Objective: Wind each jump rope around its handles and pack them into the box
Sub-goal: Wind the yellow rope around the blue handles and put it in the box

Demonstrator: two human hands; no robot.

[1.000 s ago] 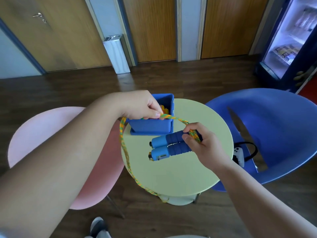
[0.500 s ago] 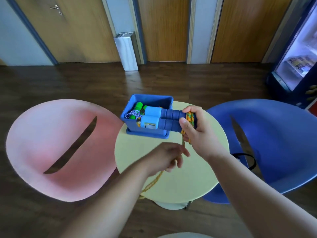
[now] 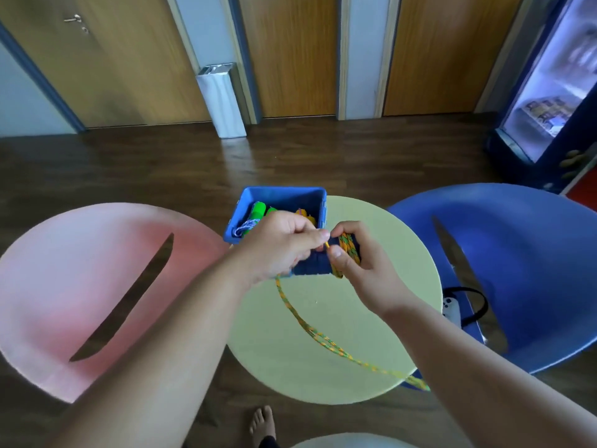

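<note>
Since half a second ago: the left hand (image 3: 284, 247) has come up from low over the table (image 3: 355, 318) to meet the handles (image 3: 311, 266). The loose tail of the jump rope (image 3: 323, 337) has swung from the table's near-left edge to its near-right edge.

Right hand (image 3: 361, 263) is curled round the end of the two dark blue handles, held together above the table's far half. Its thumb presses on the orange-green coils already wound there. Left hand pinches the rope between thumb and forefinger right at the coils. Its other fingers are curled and cover the handles' other end. The free length drops to the table top, runs across it and goes over the near-right edge.

Blue box (image 3: 281, 195) sits on the table's far-left rim, just behind the hands. Inside it are a green-handled rope (image 3: 258, 210) and something yellow (image 3: 305, 215).

Table is round, pale yellow-green. Pink chair (image 3: 80, 270) is left of the table, blue chair (image 3: 517, 253) right of it, with a white controller (image 3: 450, 310) on the seat. A bare foot (image 3: 263, 421) shows on the dark wood floor (image 3: 129, 163), near side of the table. Beyond the table are wooden doors (image 3: 129, 59), a metal bin (image 3: 223, 101) against the wall and, far right, a lit drinks fridge (image 3: 549, 92).
</note>
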